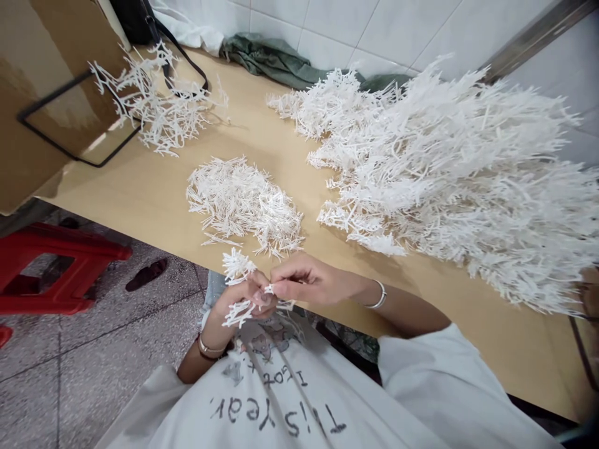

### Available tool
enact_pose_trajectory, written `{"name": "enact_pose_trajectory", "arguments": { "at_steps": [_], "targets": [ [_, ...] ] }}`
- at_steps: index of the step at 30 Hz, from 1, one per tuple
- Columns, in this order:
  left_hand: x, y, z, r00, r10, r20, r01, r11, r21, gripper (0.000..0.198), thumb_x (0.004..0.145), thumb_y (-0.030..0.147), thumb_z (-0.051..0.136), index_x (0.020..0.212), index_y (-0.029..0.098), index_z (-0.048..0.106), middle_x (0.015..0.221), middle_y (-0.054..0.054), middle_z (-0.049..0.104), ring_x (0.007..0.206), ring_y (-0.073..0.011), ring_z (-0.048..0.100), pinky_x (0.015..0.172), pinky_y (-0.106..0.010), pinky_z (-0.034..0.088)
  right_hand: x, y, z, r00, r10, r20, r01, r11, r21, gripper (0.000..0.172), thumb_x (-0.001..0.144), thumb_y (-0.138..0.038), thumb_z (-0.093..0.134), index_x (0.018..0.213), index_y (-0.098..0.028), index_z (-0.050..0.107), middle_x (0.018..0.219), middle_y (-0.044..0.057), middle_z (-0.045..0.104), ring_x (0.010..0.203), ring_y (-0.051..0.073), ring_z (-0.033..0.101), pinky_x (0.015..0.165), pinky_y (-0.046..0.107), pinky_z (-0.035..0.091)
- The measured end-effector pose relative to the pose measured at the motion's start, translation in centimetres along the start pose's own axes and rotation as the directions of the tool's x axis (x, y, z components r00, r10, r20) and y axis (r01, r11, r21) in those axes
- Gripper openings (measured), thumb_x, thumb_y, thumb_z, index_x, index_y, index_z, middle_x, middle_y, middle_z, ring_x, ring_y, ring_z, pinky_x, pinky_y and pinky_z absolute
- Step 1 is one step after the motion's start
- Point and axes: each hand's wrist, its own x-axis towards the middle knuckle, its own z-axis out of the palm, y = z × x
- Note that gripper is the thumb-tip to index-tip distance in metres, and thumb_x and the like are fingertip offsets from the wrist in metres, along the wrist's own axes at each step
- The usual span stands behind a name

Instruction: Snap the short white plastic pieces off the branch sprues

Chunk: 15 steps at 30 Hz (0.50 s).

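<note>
White branched pieces (238, 265) stick out above and below my left hand (250, 296), whose fingers are closed around them. My right hand (304, 280) pinches at the same bunch, its thumb and forefinger touching a small white tip beside the left fingers. Both hands are together at the table's near edge, in front of my shirt. Just beyond them lies a low pile of short white pieces (246, 202). A large heap of white branched strands (435, 162) covers the right side of the table.
On the tan table (276, 143), a looser white tangle (163, 112) lies at the back left near a black wire frame (58, 151) and a cardboard box (47, 68). Green cloth (271, 59) lines the wall. A red stool (60, 268) and a dark slipper (146, 274) are on the floor.
</note>
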Motion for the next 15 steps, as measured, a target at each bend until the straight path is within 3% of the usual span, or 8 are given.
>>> {"name": "enact_pose_trajectory", "arguments": {
  "at_steps": [2, 4, 7, 9, 11, 13, 15],
  "targets": [
    [0.8, -0.7, 0.1, 0.986, -0.061, 0.154, 0.079, 0.99, -0.114, 0.033, 0.051, 0.035, 0.065, 0.038, 0.02, 0.039, 0.026, 0.007, 0.022, 0.026, -0.0045, 0.018, 0.03, -0.02, 0.019, 0.0, 0.7, 0.6, 1.0, 0.009, 0.009, -0.011, 0.969, 0.245, 0.04, 0.091, -0.044, 0.047, 0.062, -0.016, 0.041, 0.051, -0.008, 0.032, 0.043, 0.003, 0.024, 0.041, 0.02, 0.021],
    [1.5, -1.3, 0.2, 0.968, -0.044, 0.247, 0.088, 0.982, -0.17, 0.051, 0.051, 0.047, 0.066, 0.031, 0.02, 0.028, 0.022, 0.007, 0.013, 0.023, -0.0044, 0.013, 0.026, -0.02, 0.014, -0.1, 1.1, 0.9, 0.999, 0.024, -0.026, -0.01, 0.9, 0.436, 0.041, 0.09, -0.046, 0.048, 0.061, -0.018, 0.037, 0.047, -0.01, 0.028, 0.038, 0.003, 0.022, 0.038, 0.019, 0.021],
    [1.9, -1.3, 0.2, 0.966, 0.081, 0.244, -0.033, 0.981, -0.193, 0.065, 0.051, 0.06, 0.065, 0.027, 0.021, 0.019, 0.02, 0.006, 0.005, 0.023, -0.0042, 0.009, 0.024, -0.02, 0.01, -0.2, 1.0, 0.2, 0.989, 0.008, -0.147, 0.061, 0.886, 0.459, 0.043, 0.091, -0.044, 0.046, 0.059, -0.02, 0.03, 0.046, -0.011, 0.022, 0.037, 0.003, 0.021, 0.038, 0.018, 0.022],
    [1.4, -0.7, 0.3, 0.975, 0.114, 0.188, -0.09, 0.987, -0.132, 0.06, 0.052, 0.056, 0.069, 0.031, 0.02, 0.027, 0.024, 0.007, 0.013, 0.026, -0.0036, 0.011, 0.026, -0.019, 0.012, -0.2, 0.6, -0.9, 0.963, -0.04, -0.266, 0.093, 0.977, 0.192, 0.042, 0.091, -0.043, 0.048, 0.059, -0.018, 0.036, 0.05, -0.009, 0.03, 0.041, 0.004, 0.027, 0.041, 0.019, 0.024],
    [0.5, -0.1, 0.4, 0.989, 0.094, 0.117, -0.093, 0.996, -0.018, 0.045, 0.059, 0.048, 0.072, 0.043, 0.018, 0.042, 0.035, 0.007, 0.027, 0.032, -0.0036, 0.018, 0.031, -0.019, 0.018, -0.2, 0.3, -2.3, 0.907, -0.138, -0.397, 0.053, 0.975, -0.218, 0.041, 0.089, -0.043, 0.052, 0.06, -0.016, 0.044, 0.054, -0.006, 0.036, 0.047, 0.004, 0.03, 0.045, 0.02, 0.024],
    [-0.3, 0.3, 0.4, 0.994, 0.101, 0.035, -0.105, 0.985, 0.134, 0.036, 0.069, 0.045, 0.069, 0.055, 0.017, 0.05, 0.045, 0.005, 0.037, 0.038, -0.0047, 0.025, 0.036, -0.02, 0.022, -0.1, 0.5, -3.5, 0.84, -0.239, -0.488, -0.066, 0.847, -0.528, 0.042, 0.087, -0.043, 0.056, 0.057, -0.015, 0.047, 0.053, -0.005, 0.037, 0.05, 0.005, 0.03, 0.049, 0.021, 0.024],
    [-0.7, 0.5, 0.3, 0.995, 0.102, 0.004, -0.099, 0.95, 0.295, 0.032, 0.075, 0.043, 0.065, 0.061, 0.017, 0.053, 0.051, 0.004, 0.041, 0.043, -0.0062, 0.031, 0.041, -0.021, 0.024, -0.1, 1.1, -4.5, 0.797, -0.298, -0.525, -0.192, 0.699, -0.689, 0.047, 0.087, -0.045, 0.055, 0.053, -0.014, 0.046, 0.051, -0.005, 0.035, 0.05, 0.005, 0.028, 0.051, 0.023, 0.024]
  ]
}}
